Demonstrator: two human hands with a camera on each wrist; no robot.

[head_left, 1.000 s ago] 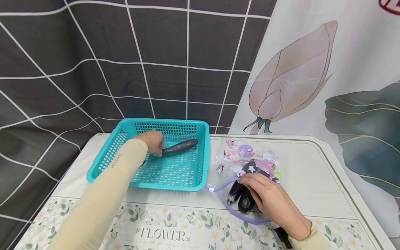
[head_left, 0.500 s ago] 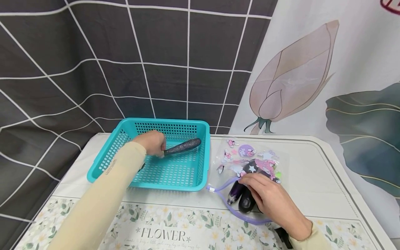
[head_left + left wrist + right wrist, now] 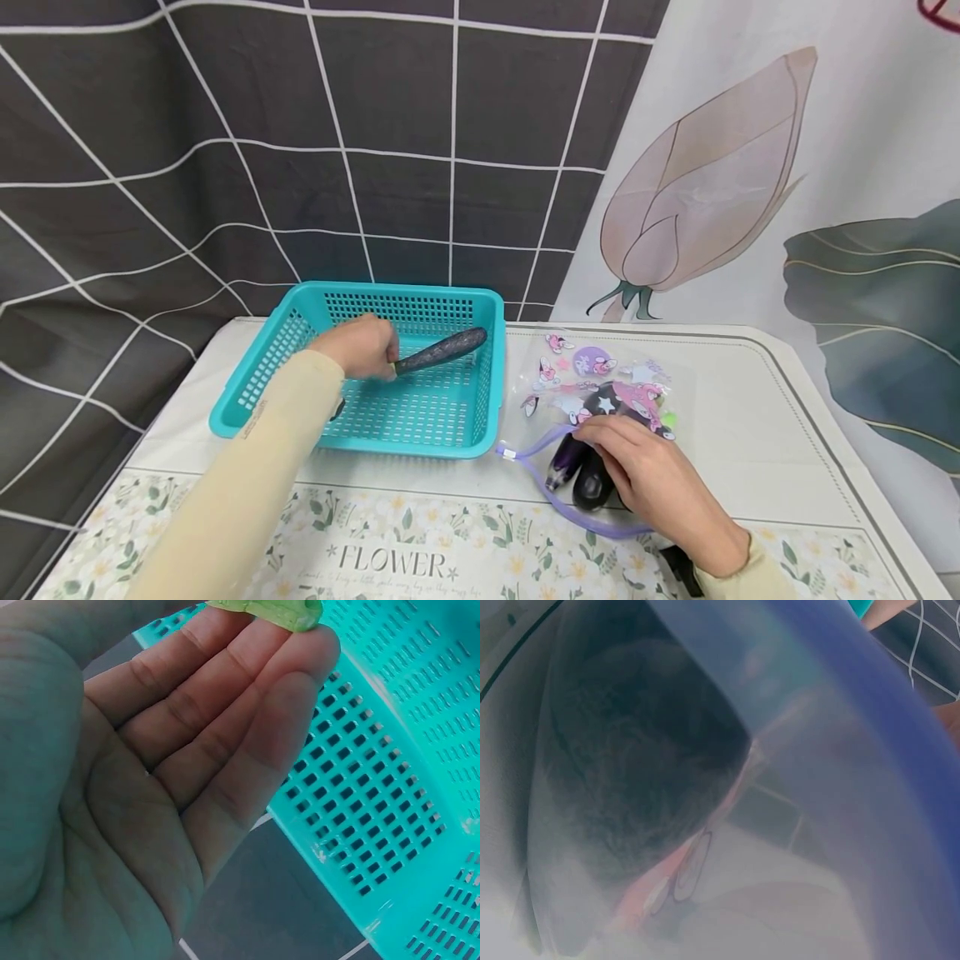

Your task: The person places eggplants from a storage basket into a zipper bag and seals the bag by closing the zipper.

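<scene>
"What does the left hand (image 3: 358, 347) have?"

"It pinches the green tip of a long, dark, speckled vegetable (image 3: 442, 350), slanting within a rectangular turquoise perforated plastic basket (image 3: 405, 451)."

"And the right hand (image 3: 648, 475)?"

"Gripping the purple-rimmed mouth of a clear, cartoon-printed plastic bag (image 3: 592, 361) beside the basket, with glossy dark purple eggplants (image 3: 593, 485) at its mouth, on a white tabletop (image 3: 738, 433)."

Basket (image 3: 420, 425) is showing turquoise. Long vegetable (image 3: 442, 351) is showing mottled black, green end (image 3: 289, 613). Bag (image 3: 592, 392) is displaying pink-purple prints, lilac rim (image 3: 600, 527). Grey cloth (image 3: 397, 196) is bearing white grid.
</scene>
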